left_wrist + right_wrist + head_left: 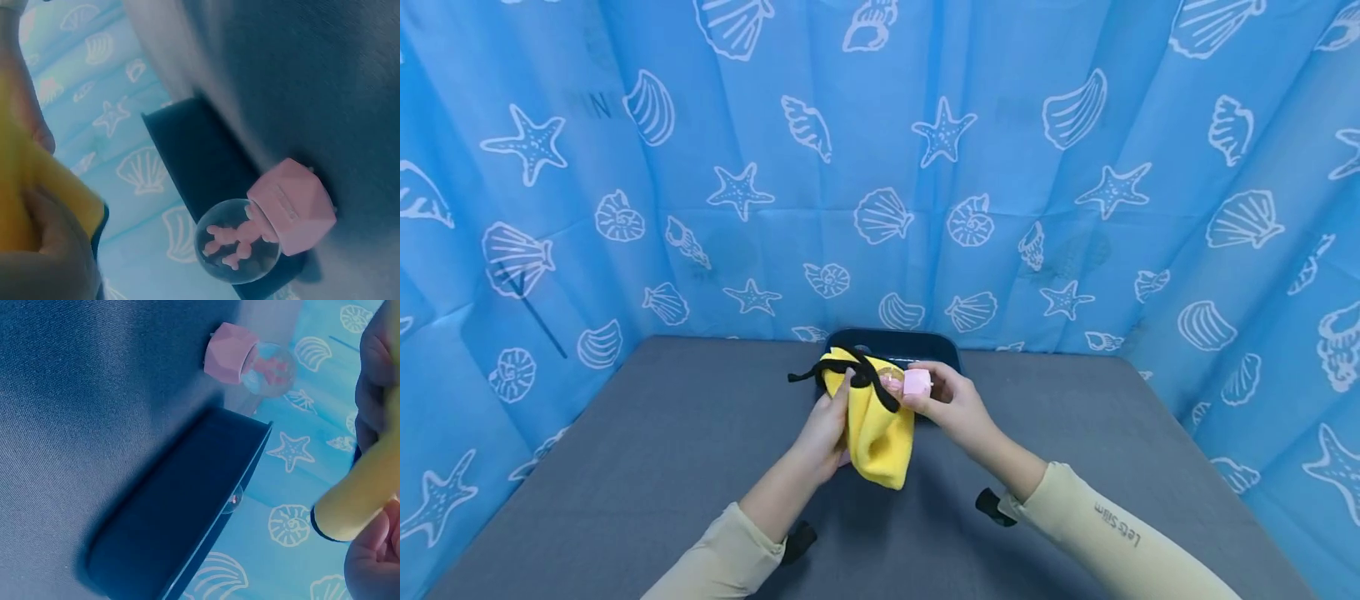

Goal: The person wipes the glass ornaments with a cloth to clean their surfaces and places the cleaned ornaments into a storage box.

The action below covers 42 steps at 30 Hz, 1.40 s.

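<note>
My left hand (829, 425) grips a yellow cloth (880, 446) with black edging, its lower part hanging down over the table. With thumb and fingers, my right hand (951, 400) holds the pink faceted base of a small snow globe (917, 382). Its clear dome, with a pink figure inside, lies against the cloth, which hides part of it. Another pink-based globe (290, 206), with a pink balloon-animal figure in its dome, stands on the table beside the tray. In the head view it is mostly hidden behind my left hand and the cloth.
A dark blue tray (925, 340) sits at the table's back edge, behind my hands. A clear dome (234, 500) shows over its rim in the right wrist view. The grey tabletop (700, 433) meets a blue shell-patterned curtain (880, 167) at the back and sides.
</note>
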Motion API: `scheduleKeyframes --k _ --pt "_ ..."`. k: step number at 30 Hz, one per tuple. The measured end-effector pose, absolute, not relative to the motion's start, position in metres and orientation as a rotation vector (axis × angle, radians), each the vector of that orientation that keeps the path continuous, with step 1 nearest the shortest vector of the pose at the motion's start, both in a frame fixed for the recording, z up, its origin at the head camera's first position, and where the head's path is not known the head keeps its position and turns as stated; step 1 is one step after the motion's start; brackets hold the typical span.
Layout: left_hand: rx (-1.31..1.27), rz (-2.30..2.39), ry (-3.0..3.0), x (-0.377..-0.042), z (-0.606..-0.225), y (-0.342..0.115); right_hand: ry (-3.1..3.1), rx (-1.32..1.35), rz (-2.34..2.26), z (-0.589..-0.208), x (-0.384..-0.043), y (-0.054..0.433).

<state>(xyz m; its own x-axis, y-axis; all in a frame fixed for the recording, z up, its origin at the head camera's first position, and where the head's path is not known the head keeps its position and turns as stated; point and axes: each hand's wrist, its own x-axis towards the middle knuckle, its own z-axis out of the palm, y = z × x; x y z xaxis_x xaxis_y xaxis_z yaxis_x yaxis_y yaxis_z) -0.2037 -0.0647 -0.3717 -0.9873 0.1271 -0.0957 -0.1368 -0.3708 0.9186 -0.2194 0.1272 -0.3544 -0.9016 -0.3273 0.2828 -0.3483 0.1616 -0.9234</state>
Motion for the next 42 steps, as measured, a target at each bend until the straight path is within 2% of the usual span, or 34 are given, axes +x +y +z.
scheduleKeyframes --k 8,15,22,33,42 --pt "0.225 2.301 1.900 -0.204 -0.373 -0.065 -2.486 0.630 1.968 -0.355 -0.222 0.125" --pt "0.271 2.311 1.936 -0.205 -0.375 -0.065 -2.461 0.743 2.023 -0.356 -0.224 0.125" --pt "0.335 2.360 1.847 -0.208 -0.380 -0.066 -2.460 0.727 2.046 -0.357 -0.224 0.128" --pt "0.094 2.473 1.608 -0.213 -0.383 -0.068 -2.427 0.740 2.083 -0.364 -0.223 0.130" --pt "0.027 2.383 1.519 -0.211 -0.377 -0.078 -2.369 1.081 1.878 -0.356 -0.224 0.131"
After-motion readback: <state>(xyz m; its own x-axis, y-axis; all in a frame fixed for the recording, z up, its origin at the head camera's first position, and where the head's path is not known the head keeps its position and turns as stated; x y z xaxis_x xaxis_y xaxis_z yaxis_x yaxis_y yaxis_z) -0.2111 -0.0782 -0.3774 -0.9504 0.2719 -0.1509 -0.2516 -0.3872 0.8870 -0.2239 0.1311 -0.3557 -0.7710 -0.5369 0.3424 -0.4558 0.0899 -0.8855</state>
